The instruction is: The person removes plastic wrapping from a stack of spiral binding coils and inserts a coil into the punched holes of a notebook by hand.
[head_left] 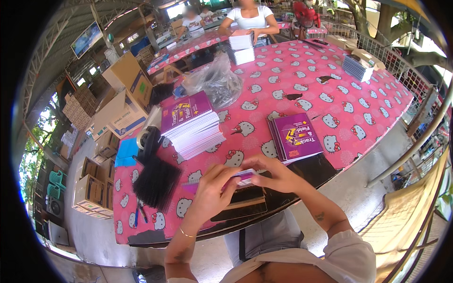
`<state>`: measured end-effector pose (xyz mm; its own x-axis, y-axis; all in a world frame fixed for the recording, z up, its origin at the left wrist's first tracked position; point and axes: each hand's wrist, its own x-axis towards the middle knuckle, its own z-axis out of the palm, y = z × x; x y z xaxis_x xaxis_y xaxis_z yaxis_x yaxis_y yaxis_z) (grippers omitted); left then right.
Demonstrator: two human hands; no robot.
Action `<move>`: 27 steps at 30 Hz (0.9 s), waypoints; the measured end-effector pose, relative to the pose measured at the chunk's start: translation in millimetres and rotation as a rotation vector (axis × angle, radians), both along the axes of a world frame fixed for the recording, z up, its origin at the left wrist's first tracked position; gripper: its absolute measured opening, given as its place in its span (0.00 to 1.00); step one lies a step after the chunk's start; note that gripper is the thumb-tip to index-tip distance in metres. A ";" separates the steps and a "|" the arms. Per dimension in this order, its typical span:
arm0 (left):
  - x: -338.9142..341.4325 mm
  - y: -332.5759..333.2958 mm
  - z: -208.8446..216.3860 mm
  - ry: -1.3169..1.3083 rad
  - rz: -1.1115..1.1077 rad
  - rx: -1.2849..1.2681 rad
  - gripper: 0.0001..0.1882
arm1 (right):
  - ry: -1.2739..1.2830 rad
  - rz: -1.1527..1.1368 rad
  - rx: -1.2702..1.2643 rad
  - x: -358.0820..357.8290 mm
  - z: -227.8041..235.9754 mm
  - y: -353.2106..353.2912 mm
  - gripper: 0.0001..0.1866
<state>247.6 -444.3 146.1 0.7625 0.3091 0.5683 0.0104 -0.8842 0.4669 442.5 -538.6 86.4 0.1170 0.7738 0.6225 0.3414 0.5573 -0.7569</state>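
Observation:
Both my hands are at the near edge of the table, closed on a purple notebook (244,178) seen nearly edge-on. My left hand (211,191) grips its left part, and my right hand (270,173) has fingers bent over its right end. Much of the notebook is hidden behind the fingers. Just beyond my right hand lies a small stack of purple spiral notebooks (296,137). A taller, fanned stack of notebooks (193,123) with a purple cover on top stands farther left. Left of my left hand rests a bundle of black binding coils (158,185).
A pink patterned cloth (257,101) covers the table. Left are a tape dispenser (149,140), blue sheets (126,152), pens (140,212) and cardboard boxes (128,113). Farther back are a clear plastic bag (217,80), notebook piles (357,68) and a person (251,20) handling white-paged notebooks (242,48).

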 end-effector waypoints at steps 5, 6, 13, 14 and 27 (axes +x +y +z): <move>25.8 87.5 47.7 -0.260 0.202 0.047 0.11 | -0.143 -0.174 -0.311 33.5 24.6 -41.6 0.13; 25.7 121.5 56.2 -0.184 0.317 0.037 0.11 | -0.031 -0.309 -0.163 39.4 28.3 -51.3 0.13; 1.6 226.3 -27.9 0.035 0.440 0.467 0.12 | -0.642 -0.712 -0.137 117.2 -40.1 -45.5 0.22; 3.0 219.5 -25.4 0.035 0.439 0.463 0.12 | -0.801 -0.691 -0.379 126.2 -63.7 -45.3 0.29; 6.3 6.4 39.7 -0.017 0.074 0.378 0.13 | 0.232 -0.164 -0.210 1.0 -56.3 -30.2 0.17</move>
<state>253.9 -437.9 185.9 0.7352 0.1292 0.6654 0.0758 -0.9912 0.1087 443.5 -568.8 30.1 0.3697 0.8416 0.3938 0.2189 0.3330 -0.9171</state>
